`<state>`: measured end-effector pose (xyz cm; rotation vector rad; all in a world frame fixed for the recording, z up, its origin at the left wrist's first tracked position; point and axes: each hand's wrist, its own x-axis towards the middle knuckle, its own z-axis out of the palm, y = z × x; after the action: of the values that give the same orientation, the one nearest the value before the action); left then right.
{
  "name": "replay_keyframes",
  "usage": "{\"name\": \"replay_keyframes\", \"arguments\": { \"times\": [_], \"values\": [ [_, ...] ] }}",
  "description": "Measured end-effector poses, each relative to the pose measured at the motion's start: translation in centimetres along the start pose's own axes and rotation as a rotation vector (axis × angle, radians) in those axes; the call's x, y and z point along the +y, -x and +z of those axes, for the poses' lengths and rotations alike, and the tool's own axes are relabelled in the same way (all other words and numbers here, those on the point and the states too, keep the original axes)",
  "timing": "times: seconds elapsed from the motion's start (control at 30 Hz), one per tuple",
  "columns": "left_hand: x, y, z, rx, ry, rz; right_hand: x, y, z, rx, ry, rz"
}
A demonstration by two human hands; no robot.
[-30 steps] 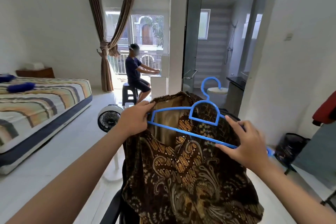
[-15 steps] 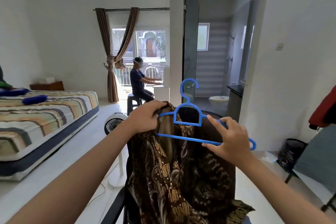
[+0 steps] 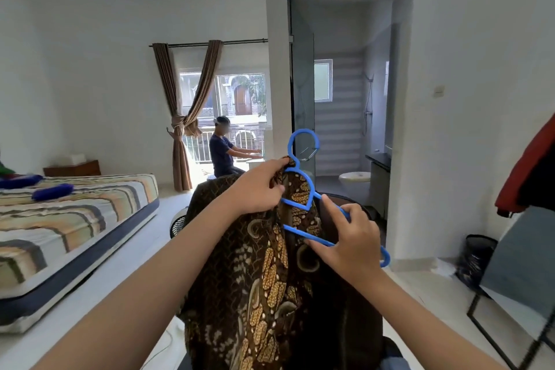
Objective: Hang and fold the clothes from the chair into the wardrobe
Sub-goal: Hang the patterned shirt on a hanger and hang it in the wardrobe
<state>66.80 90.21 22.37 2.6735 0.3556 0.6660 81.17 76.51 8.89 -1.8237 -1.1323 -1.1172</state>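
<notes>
A brown and gold batik shirt hangs in front of me, draped over a blue plastic hanger. My left hand grips the shirt's collar at the hanger's neck, just below the hook. My right hand holds the hanger's right arm, with the thumb under the lower bar and the index finger stretched along the upper one. The hanger's right tip sticks out past my right hand. The shirt hides whatever stands below it.
A striped bed fills the left. A person sits by the window at the back. The bathroom doorway opens ahead. Red and dark clothes hang at the right edge above a black-framed rack. A dark bin stands by the wall.
The view has tilted up. Both hands have raised the hanger and shirt, and the hanger has swung so its left end sits inside the shirt. My left hand now bunches the collar at the hook.
</notes>
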Motion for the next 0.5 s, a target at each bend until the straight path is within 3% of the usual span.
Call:
{"name": "replay_keyframes", "arguments": {
  "times": [0.13, 0.27, 0.37, 0.5],
  "values": [
    [0.3, 0.4, -0.8, -0.109, 0.007, 0.009, 0.0, -0.3, -0.4, 0.012, -0.021, 0.005],
    [-0.9, 0.3, -2.1, -0.006, -0.228, 0.077, 0.3, -0.6, -0.7, -0.003, -0.088, -0.009],
    [-1.4, 0.7, -2.5, 0.05, -0.031, 0.211, 0.6, -0.7, -1.0, -0.001, -0.134, -0.034],
    [-1.7, 0.9, -2.7, 0.065, 0.098, 0.229, 1.2, -1.0, -1.5, -0.019, -0.133, -0.08]
  ]
}}
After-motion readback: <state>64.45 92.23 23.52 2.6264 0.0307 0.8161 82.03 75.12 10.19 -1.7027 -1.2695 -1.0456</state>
